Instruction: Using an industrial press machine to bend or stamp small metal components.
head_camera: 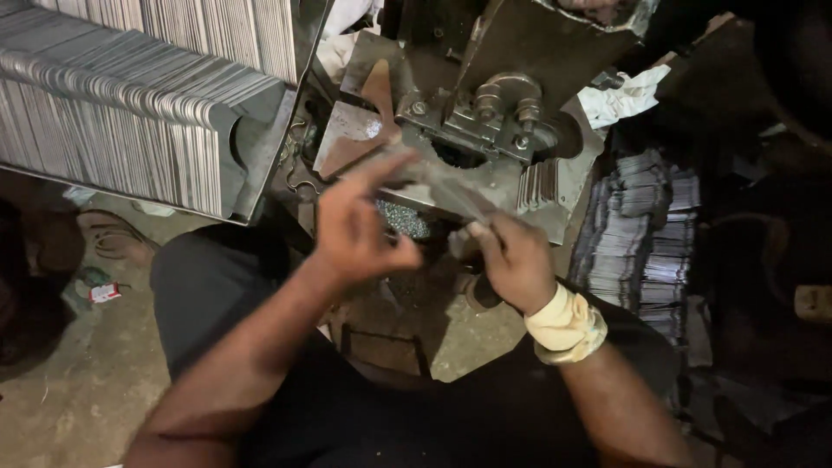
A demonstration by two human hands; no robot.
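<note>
While both hands were raised in front of the press machine (485,95), a thin flat metal strip (438,182) was held between them, blurred by motion so that its exact outline could not be made out. Its long axis ran slantwise, from about ten o'clock at its upper end near the left hand (355,230) down to about four o'clock at its lower end, where it met the right hand (511,260). The right hand was closed on that lower end, pinched between thumb and fingers, and a cloth wrap (568,325) was seen bound round its wrist. The left hand was half open, its fingers extended toward one o'clock, with the fingertips at or just beside the upper part of the strip; whether real contact was made could not be told. Of the two, the right hand was judged the one carrying the piece.

Beyond the strip's upper end, at twelve o'clock, the die area of the machine lay close. At ten o'clock, a large rack of stacked metal blanks (130,104) was seen, and at three o'clock further piles of stamped pieces (646,234) stood well apart from both hands.
</note>
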